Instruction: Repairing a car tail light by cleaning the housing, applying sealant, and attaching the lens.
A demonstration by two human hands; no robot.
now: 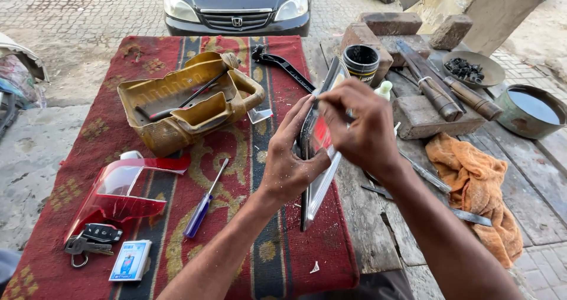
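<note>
Red rug (147, 229), lamp lens (319, 152) (upright) between left hand (289, 158), right hand (357, 129)

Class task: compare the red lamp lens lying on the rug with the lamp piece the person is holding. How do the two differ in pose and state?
The red lamp lens lies flat on the rug, untouched; the held lamp piece stands on edge, steadied by the left hand while the right hand works at its top. The lens shows its broad curved face; the held piece shows mainly its thin edge. Both have red translucent plastic.
</note>
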